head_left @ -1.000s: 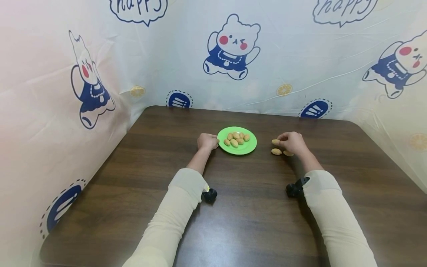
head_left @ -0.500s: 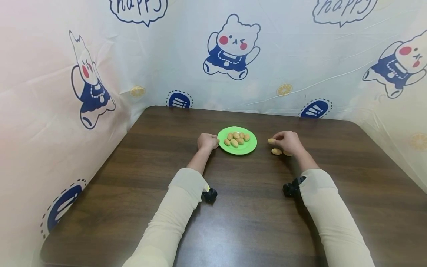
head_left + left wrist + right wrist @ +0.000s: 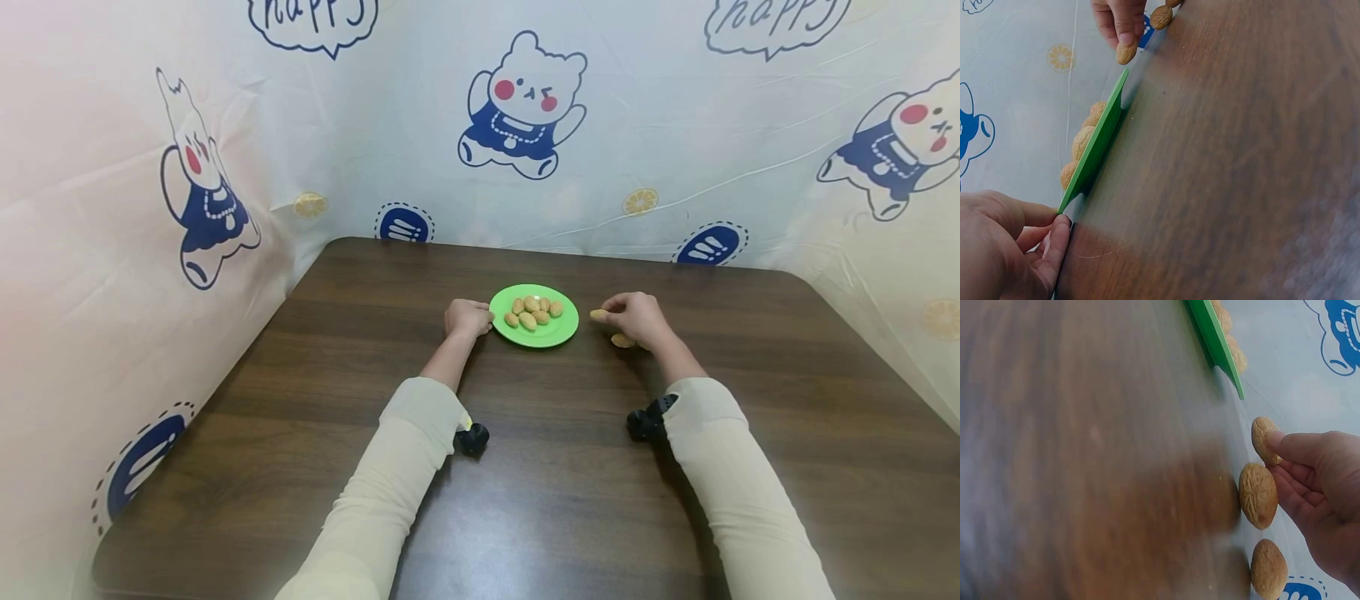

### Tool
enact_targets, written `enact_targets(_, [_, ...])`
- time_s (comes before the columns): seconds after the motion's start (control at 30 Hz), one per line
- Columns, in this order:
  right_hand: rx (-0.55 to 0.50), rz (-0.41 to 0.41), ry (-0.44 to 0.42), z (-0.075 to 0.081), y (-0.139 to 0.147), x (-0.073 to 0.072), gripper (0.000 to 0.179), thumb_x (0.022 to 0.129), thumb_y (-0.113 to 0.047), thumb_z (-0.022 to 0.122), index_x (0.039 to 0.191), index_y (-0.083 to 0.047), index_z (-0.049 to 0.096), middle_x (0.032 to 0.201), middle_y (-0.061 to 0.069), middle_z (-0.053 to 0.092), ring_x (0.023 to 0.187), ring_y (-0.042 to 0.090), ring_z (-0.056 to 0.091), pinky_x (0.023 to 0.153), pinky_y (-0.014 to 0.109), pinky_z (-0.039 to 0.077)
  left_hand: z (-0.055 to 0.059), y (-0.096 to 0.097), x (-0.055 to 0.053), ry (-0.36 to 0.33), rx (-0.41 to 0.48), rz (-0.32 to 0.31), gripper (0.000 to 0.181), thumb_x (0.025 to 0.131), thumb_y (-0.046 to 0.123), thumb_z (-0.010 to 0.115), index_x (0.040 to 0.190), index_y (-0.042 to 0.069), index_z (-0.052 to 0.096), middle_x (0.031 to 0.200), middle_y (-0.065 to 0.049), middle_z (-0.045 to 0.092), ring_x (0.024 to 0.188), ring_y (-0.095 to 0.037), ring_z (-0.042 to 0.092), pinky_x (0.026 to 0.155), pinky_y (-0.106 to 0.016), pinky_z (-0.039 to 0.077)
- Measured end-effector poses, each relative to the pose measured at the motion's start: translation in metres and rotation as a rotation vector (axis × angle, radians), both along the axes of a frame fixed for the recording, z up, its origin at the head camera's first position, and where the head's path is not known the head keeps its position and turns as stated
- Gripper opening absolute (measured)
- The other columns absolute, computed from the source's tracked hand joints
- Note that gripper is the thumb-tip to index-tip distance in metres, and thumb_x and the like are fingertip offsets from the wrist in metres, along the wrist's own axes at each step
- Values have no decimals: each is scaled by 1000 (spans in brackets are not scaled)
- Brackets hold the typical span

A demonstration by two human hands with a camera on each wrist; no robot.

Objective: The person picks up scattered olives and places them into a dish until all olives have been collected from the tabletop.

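My left hand [image 3: 467, 318] pinches the left rim of a green plate [image 3: 558, 330], thumb and fingertips at its edge. Several tan, wrinkled walnuts [image 3: 531, 303] lie on the plate. To the plate's right, my right hand [image 3: 637, 317] holds another walnut [image 3: 1261, 439] between thumb and fingertips. In the left wrist view, that walnut is just beyond the plate's far rim, apart from it. Two loose walnuts lie near the right hand in the right wrist view, a nearer walnut [image 3: 1258, 497] and a farther walnut [image 3: 1269, 569]. The head view shows only one, partly covered by the hand.
A dark brown wooden table [image 3: 525, 500] carries everything. Behind it and at both sides hangs a pale curtain [image 3: 420, 125] with cartoon bears. Black wrist cameras sit under both cuffs, one being the left camera [image 3: 472, 440].
My right hand has moved left towards the plate with the walnut in its fingertips, passing over the loose walnuts. The left hand and the plate have stayed still.
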State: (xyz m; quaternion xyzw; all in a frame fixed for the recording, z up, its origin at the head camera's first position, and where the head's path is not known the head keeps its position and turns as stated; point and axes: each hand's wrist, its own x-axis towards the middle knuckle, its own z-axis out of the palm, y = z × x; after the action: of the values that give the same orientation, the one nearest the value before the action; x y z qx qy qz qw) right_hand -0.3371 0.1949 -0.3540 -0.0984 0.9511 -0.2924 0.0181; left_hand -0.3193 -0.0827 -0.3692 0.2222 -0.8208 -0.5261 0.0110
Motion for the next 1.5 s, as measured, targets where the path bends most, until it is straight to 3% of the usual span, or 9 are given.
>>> enact_targets(0.27, [30,25,56,1,-9,-1,30,88,-29,65,102,-2,68,101,14,65,91,27,54,78,40,48,0,0,0,-2,-5,-2,20,83,8,68,102,11,73,78,-3,70,51,-4,57,43,-12,46])
enact_targets(1.03, [-41,40,-18,3,-37,0,29,89,-27,64,106,-4,67,105,12,62,97,26,53,81,40,49,-2,0,0,1,-1,-5,20,83,9,68,102,10,73,80,-3,70,54,-5,59,51,-15,51])
enact_targets(1.5, [16,97,31,2,-50,-1,22,90,-17,62,105,-2,67,103,13,64,95,25,56,78,38,49,-2,0,0,7,6,-10,20,83,8,69,102,10,73,78,-4,70,55,-6,60,45,-13,48])
